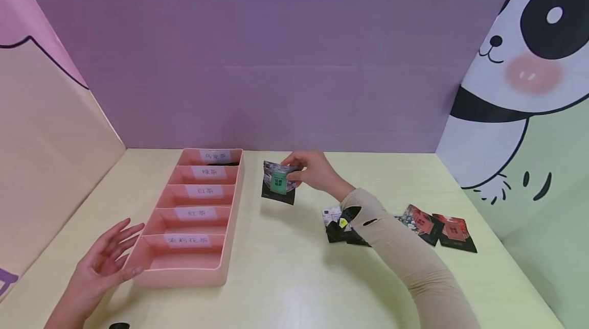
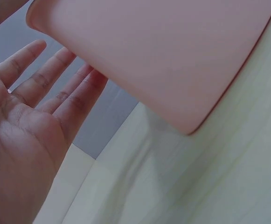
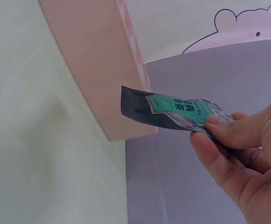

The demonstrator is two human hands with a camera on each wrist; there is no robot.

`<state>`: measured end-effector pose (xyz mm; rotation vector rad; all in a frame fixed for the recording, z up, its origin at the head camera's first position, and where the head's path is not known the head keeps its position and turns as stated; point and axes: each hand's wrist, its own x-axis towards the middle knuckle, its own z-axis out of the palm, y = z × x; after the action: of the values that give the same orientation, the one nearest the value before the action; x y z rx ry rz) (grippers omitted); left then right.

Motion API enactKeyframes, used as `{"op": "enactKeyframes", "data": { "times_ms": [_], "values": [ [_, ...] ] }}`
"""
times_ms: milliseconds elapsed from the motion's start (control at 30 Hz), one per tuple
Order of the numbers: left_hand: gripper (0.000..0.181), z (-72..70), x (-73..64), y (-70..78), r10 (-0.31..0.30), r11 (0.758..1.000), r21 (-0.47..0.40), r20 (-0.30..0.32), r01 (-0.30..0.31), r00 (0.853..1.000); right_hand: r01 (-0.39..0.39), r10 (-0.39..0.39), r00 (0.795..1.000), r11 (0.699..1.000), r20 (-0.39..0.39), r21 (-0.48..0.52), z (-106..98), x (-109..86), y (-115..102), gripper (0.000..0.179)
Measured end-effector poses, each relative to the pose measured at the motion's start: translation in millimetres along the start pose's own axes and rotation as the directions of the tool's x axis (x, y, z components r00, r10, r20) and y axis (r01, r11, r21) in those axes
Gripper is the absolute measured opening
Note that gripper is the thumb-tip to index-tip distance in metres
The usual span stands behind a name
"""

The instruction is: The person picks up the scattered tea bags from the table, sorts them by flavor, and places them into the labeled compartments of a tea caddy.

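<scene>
A purple backdrop (image 1: 276,63) is rising along the far edge of the counter (image 1: 285,267), and a wall printed with a panda (image 1: 543,84) is bordering the right edge. Toward the left edge, a pink box (image 1: 179,279) is standing lengthwise, its five compartments running from near the far edge toward the near edge. A beige sleeve (image 1: 414,262) is covering the right forearm. The left hand (image 1: 108,257) is lying at the box's near left corner, its grip relaxed, the fingers apart; whether the fingertips are pressing the box cannot be told. The right hand (image 1: 317,169) is hovering above the counter's far half, its grip pinching a green-labelled packet (image 1: 278,184) between thumb and fingers. This packet is hanging clear of the surface, to the right of the box's far end. Toward the right edge, two red-labelled packets (image 1: 454,232) are lying close together; further packets (image 1: 336,234) are lying partly hidden beneath the forearm. Handwritten labels (image 1: 187,240) are marking the compartments, and a dark item (image 1: 225,164) is showing in the farthest.
</scene>
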<state>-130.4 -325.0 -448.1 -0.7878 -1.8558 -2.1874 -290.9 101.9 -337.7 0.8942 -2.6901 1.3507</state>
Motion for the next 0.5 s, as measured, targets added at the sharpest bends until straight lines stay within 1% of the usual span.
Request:
{"op": "enactKeyframes", "data": {
  "times_ms": [67,200,267,367,500],
  "values": [
    [0.093,-0.6,-0.4,-0.1,0.006,1.000,-0.008,0.007,-0.006,1.000,0.004,-0.004,1.000,1.000,-0.006,0.014,3.4,6.8,-4.8,0.027],
    [0.092,-1.6,-2.4,1.3,-0.008,1.000,0.000,0.010,0.008,1.000,0.002,-0.001,1.000,0.999,-0.008,0.050,10.8,17.8,-13.4,0.024],
    [0.092,-2.4,-3.3,1.4,-0.003,1.000,-0.006,0.015,0.003,1.000,0.013,-0.013,1.000,0.998,-0.005,0.062,14.7,22.5,-17.6,0.022],
    [0.092,-2.4,-3.8,1.8,0.000,1.000,-0.007,0.011,0.001,1.000,0.017,-0.017,1.000,0.998,-0.003,0.060,19.7,29.1,-25.0,0.020],
    [0.091,-1.3,-1.8,3.0,-0.017,1.000,0.015,-0.004,0.017,1.000,0.021,-0.022,1.000,0.998,0.008,0.059,23.4,38.8,-33.6,0.020]
  ]
}}
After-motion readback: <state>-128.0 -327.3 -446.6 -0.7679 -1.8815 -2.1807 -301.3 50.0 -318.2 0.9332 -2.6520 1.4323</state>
